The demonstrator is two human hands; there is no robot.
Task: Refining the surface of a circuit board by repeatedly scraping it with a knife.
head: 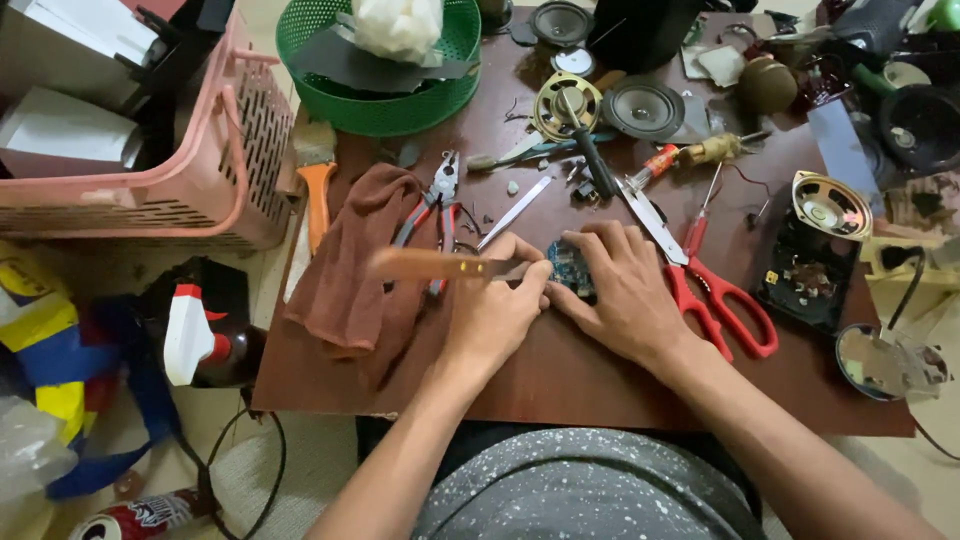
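Note:
My left hand [497, 305] grips a wooden-handled knife [440, 266], its handle sticking out to the left and its blade end hidden under my fingers at a small blue-green circuit board [570, 265]. My right hand [625, 290] presses down on that board and holds it against the brown table [560, 370]. Most of the board is covered by both hands.
Red-handled scissors [715, 300] lie just right of my right hand. Pliers [435, 205] and a brown cloth [355, 270] lie to the left. Speakers [640, 108], a screwdriver [590, 150] and loose parts crowd the far side. A green basket [385, 105] and a pink basket [200, 170] stand at the back left.

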